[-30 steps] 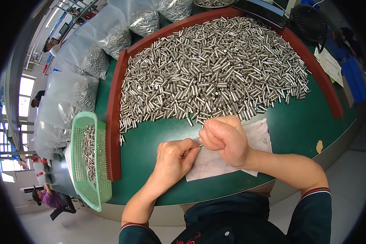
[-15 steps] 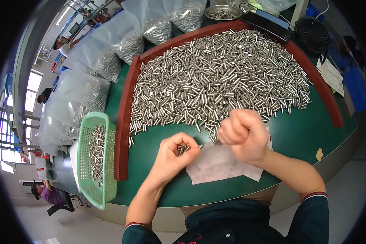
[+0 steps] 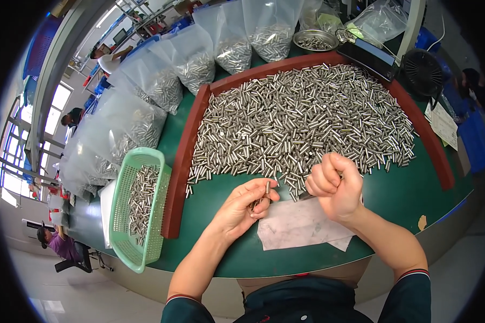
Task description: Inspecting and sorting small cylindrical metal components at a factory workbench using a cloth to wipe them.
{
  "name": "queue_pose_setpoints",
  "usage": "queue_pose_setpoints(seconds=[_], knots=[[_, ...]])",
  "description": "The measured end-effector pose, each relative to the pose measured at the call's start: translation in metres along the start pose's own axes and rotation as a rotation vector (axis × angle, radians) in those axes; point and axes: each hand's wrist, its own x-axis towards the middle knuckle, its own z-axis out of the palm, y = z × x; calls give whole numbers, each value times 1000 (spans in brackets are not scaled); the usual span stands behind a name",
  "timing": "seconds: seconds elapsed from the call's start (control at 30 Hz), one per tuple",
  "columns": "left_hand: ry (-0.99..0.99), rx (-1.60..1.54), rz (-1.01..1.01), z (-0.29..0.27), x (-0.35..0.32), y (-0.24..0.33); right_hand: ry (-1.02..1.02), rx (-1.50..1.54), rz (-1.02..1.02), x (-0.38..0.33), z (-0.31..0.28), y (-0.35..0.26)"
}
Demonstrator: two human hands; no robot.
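My left hand (image 3: 241, 209) is curled around several short metal pins. One metal pin (image 3: 268, 187) stands up between its thumb and fingertips. To the right, my right hand (image 3: 335, 185) is closed in a fist at the near edge of a wide heap of metal pins (image 3: 302, 118). Something thin and dark shows beside that fist, low on its left, but what the fingers hold is hidden. Beneath and between both hands lies a stained whitish sheet (image 3: 302, 223) on the green tabletop (image 3: 231, 258).
A dark red raised border (image 3: 186, 167) frames the heap. Left of it stands a green basket (image 3: 159, 215) holding pins. Clear bags of pins (image 3: 194, 70) line the far left. At the back are a metal bowl (image 3: 315, 40), a phone-like dark device (image 3: 366, 60) and a black fan (image 3: 421, 72).
My left hand has turned, bringing a pin upright at its fingertips. My right hand stays fisted near the heap's edge. The whole view has shifted slightly, so the scene sits lower and further right.
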Motion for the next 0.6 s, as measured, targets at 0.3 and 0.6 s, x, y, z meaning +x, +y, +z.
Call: queue_pose_setpoints(seconds=[0.3, 0.6], knots=[[-47, -19, 95, -7, 1, 3, -17, -35, 22, 1, -3, 0], [283, 1556, 876, -3, 19, -10, -26, 44, 13, 0, 0, 6]])
